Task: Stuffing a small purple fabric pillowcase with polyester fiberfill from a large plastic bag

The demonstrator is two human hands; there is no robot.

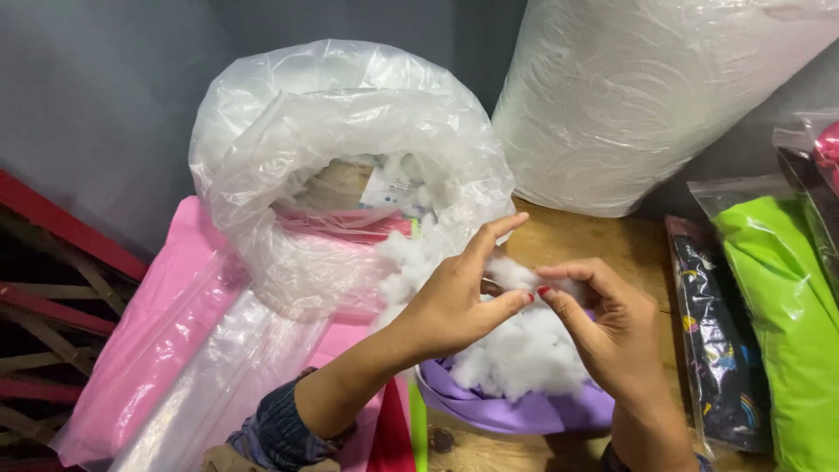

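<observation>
- Left hand [454, 301] raised over the middle of the scene, thumb and lower fingers pinched onto a tuft of white stuffing [511, 275], forefinger stretched up and free
- Right hand [612, 336] just beside it, thumb and forefinger closed on the same tuft from the other side, remaining fingers curled loosely
- Fingertips of the two hands almost touching across the tuft, held above a larger heap of the same white filling [524, 354]
- Heap sitting in the open mouth of a purple fabric cover [507, 411], directly under both hands, near the front edge of the wooden table [603, 245]
- Dark patterned sleeve [280, 428] pushed up on the left forearm
- Behind the left hand, a big clear plastic bag [341, 166] with its rim rolled down, mouth facing the camera, loose white fibre spilling from it toward the hands
- Pink plastic-wrapped bundle [166, 323] under and to the left of that bag
- Large white roll in clear wrap [647, 96] standing at the back right of the table, well apart from the hands
- To the right of the right hand, a dark patterned packet [717, 341] in clear film, then a bright green packet [786, 315] beside it
- Red and wooden slats [44, 297] at the far left edge
</observation>
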